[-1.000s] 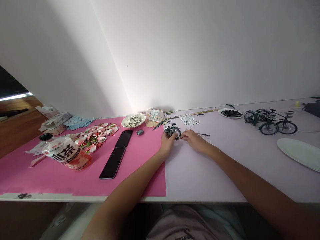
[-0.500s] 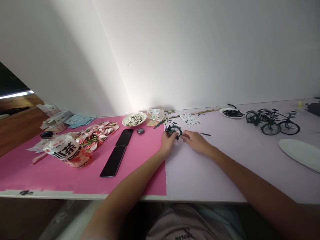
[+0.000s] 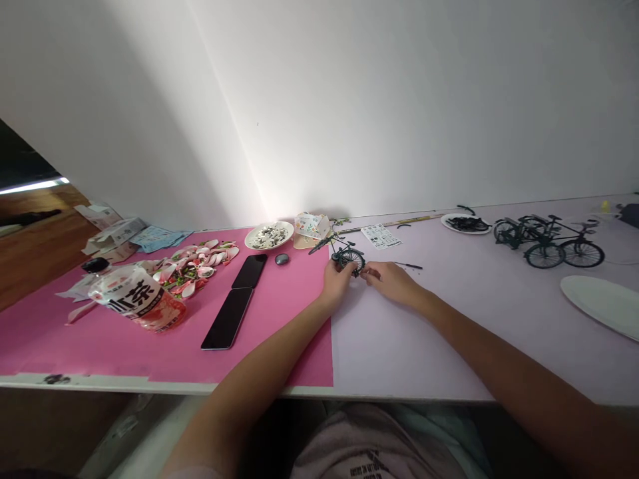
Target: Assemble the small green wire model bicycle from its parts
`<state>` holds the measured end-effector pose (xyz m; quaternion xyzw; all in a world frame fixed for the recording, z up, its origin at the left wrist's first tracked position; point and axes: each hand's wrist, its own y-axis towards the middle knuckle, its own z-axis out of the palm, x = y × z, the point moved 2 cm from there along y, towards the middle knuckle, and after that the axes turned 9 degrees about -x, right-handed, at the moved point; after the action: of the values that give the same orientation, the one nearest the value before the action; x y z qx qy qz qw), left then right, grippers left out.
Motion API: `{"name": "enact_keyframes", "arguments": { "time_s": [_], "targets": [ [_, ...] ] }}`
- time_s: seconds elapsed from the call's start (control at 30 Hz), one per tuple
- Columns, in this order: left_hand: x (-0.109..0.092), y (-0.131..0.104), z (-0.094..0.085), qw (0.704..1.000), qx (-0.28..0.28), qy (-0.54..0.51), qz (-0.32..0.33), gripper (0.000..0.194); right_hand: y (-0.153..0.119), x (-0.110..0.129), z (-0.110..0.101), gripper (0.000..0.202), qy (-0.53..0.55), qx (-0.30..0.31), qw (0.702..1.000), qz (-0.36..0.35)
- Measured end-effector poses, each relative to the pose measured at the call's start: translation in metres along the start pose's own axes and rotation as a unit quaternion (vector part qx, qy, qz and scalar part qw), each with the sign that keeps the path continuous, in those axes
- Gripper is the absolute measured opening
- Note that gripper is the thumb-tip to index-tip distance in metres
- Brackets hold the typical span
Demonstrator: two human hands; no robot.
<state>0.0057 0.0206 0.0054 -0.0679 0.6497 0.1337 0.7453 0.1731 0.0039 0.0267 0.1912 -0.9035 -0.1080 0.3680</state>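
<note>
A small dark green model bicycle (image 3: 344,253) is held tilted above the table, near the seam between the pink and the pale surface. My left hand (image 3: 337,281) grips it by the rear part, thumb across the wheel. My right hand (image 3: 387,279) is closed, its fingertips pinched at the wheel's right edge; whatever they hold there is too small to make out. A thin dark screwdriver-like rod (image 3: 409,265) lies just beyond my right hand.
Several finished-looking model bicycles (image 3: 564,246) stand at the right, near a white plate (image 3: 606,303). Black parts fill another plate (image 3: 486,231) by the wall. Left are a dark folding phone (image 3: 228,319), a drink bottle (image 3: 140,297), pink petal-like pieces (image 3: 200,263) and a printed sheet (image 3: 380,236).
My right fingertips have come slightly closer to the bicycle's wheel. The left hand keeps its hold, and the view has shifted a little.
</note>
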Motion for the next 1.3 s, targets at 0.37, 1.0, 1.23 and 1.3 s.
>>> {"name": "enact_keyframes", "arguments": {
  "time_s": [0.37, 1.0, 1.23, 1.3],
  "targets": [
    [0.0003, -0.0005, 0.0006, 1.000, 0.010, 0.020, 0.011, 0.018, 0.0004, -0.0050, 0.0028, 0.022, -0.001, 0.002, 1.000, -0.016],
    [0.0026, -0.0003, -0.0003, 0.999, 0.015, 0.034, 0.014, 0.024, 0.0011, -0.0068, 0.0065, 0.025, -0.011, 0.014, 1.000, -0.020],
    [0.0062, 0.0020, -0.0002, 0.998, 0.014, 0.046, 0.026, 0.023, -0.0008, -0.0043, 0.0070, 0.024, -0.018, 0.023, 1.000, -0.012],
    [0.0067, 0.0020, -0.0001, 0.998, 0.016, 0.049, 0.030, 0.022, -0.0009, -0.0049, 0.0077, 0.023, -0.020, 0.021, 0.999, -0.013]
  ]
}}
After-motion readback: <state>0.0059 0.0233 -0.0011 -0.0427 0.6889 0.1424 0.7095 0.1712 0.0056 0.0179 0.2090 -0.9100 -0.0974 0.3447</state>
